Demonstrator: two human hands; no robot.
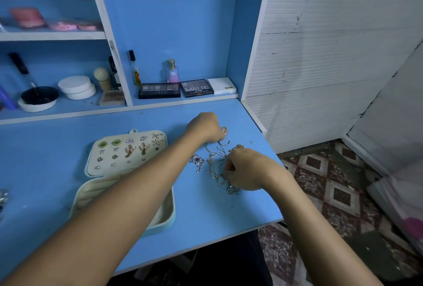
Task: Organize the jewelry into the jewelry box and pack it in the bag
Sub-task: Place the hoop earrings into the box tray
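An open cream jewelry box (168, 214) lies on the blue desk, my left forearm crossing over its tray. Its raised lid panel (128, 150) carries several pairs of earrings. To the right of the box sits a tangled pile of silver chains (215, 160), with a blue-stoned pendant (196, 160) at its left and a sparkly piece (233, 189) below. My left hand (204, 126) curls over the top of the pile, next to a gold ring (224, 130). My right hand (247, 169) pinches a chain loop at the pile's right side. No bag is in view.
Eyeshadow palettes (176, 90), a perfume bottle (172, 71) and a thin vial stand in the back cubby. Jars, powder pads and a black bowl (39, 95) fill the left shelves. The desk's right edge (274, 155) drops to a patterned floor. Small shiny items lie at the far left (3, 195).
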